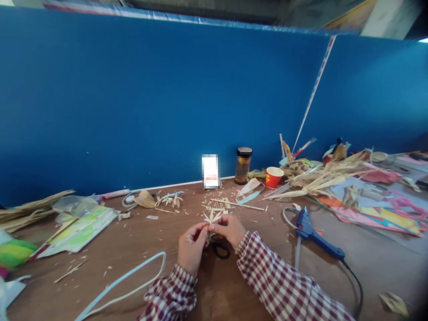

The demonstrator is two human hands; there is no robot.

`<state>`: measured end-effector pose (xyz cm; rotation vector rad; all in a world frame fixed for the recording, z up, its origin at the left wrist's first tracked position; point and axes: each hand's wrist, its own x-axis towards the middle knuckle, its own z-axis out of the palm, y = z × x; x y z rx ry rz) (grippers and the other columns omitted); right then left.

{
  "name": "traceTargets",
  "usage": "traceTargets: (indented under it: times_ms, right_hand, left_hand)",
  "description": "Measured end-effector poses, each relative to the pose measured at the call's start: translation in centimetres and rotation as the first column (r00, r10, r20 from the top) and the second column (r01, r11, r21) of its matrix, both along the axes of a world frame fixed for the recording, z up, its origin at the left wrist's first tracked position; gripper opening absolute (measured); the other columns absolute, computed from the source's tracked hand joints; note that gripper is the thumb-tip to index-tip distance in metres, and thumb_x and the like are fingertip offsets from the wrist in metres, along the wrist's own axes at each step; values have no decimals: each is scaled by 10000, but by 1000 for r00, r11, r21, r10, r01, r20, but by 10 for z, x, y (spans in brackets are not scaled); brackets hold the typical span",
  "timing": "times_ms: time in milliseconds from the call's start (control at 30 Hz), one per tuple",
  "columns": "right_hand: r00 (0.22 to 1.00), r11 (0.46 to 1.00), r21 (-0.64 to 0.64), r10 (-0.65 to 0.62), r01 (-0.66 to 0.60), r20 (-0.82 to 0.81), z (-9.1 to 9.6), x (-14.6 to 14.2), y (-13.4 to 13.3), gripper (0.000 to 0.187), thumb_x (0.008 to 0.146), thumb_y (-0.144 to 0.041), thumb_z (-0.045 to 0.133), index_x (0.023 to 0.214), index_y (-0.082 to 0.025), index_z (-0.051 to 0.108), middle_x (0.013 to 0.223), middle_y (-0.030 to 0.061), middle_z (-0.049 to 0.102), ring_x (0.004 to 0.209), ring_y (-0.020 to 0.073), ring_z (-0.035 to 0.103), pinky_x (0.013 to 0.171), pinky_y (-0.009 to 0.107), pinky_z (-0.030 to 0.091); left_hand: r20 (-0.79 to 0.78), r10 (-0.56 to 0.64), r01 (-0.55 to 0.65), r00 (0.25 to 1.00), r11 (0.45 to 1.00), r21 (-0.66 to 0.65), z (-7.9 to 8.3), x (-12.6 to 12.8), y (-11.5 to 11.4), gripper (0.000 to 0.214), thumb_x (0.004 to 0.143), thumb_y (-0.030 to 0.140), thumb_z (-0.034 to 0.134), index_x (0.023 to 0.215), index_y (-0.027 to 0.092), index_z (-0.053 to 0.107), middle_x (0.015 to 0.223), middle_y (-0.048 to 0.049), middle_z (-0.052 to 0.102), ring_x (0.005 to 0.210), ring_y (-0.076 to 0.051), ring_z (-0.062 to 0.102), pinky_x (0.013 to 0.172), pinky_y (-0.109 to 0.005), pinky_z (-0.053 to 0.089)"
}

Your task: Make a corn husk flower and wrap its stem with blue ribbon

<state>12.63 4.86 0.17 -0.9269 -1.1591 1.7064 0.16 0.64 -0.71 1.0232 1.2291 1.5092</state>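
Observation:
My left hand [191, 246] and my right hand [228, 228] meet low in the middle of the brown table [234, 285]. Both pinch a small pale straw flower [211, 217] whose thin petals fan out above my fingertips. Both sleeves are red and white check. Black scissors [220, 249] lie on the table just under my hands, partly hidden by them. Straw scraps [219, 204] are scattered just beyond the flower.
A blue glue gun [314, 234] with a black cord lies to the right. A red paper cup [273, 177], a dark-lidded jar [243, 165] and a heap of dried husks [327, 176] stand by the blue partition [167, 102]. Coloured paper packets [75, 232] lie left; a white cord [123, 281] loops near the front.

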Motion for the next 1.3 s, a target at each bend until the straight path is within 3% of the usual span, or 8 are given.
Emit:
traceTargets:
  times_ms: [167, 367, 800, 933, 1300]
  right_hand:
    - [1000, 1000, -1, 2, -2, -12, -1, -1, -1, 305, 527, -313, 763, 671, -132, 565, 573, -41, 571, 458, 52, 465, 410, 159, 351]
    - [998, 999, -22, 30, -31, -48, -2, -2, -1, 318, 564, -295, 742, 784, -139, 574, 662, -19, 596, 546, 72, 536, 471, 166, 412]
    - [998, 990, 126, -57, 56, 6, 3, -4, -5, 386, 597, -231, 699, 837, -196, 398, 696, -41, 594, 559, 93, 552, 491, 201, 408]
    - [993, 969, 221, -117, 112, 10, 6, -6, -8, 392, 612, -191, 679, 887, -198, 399, 762, -17, 609, 625, 107, 583, 591, 246, 447]
    - [972, 928, 320, -224, 191, 69, 7, -13, -13, 369, 637, -151, 611, 952, -201, 424, 741, -13, 616, 654, 130, 597, 613, 260, 463]
  left_hand:
    - [130, -15, 20, 991, 999, -38, 0, 3, -1, 303, 635, 340, 680, 835, 114, 646, 504, 39, 534, 437, -57, 442, 433, -169, 376]
    - [279, 48, -11, 959, 991, -131, 3, 4, 0, 336, 565, 327, 734, 820, 126, 651, 558, 38, 566, 456, -45, 462, 452, -158, 404]
    - [278, 73, -25, 958, 985, -171, 9, 4, 1, 350, 514, 293, 769, 791, 110, 659, 657, -11, 631, 505, -63, 531, 463, -161, 453]
    - [301, 72, -20, 951, 985, -172, 11, 4, 1, 354, 494, 295, 777, 770, 112, 652, 617, 2, 613, 501, -67, 528, 459, -169, 458]
    - [306, 101, -43, 947, 981, -189, 12, 4, -1, 313, 478, 271, 781, 724, 122, 655, 623, 7, 624, 521, -77, 548, 493, -186, 481]
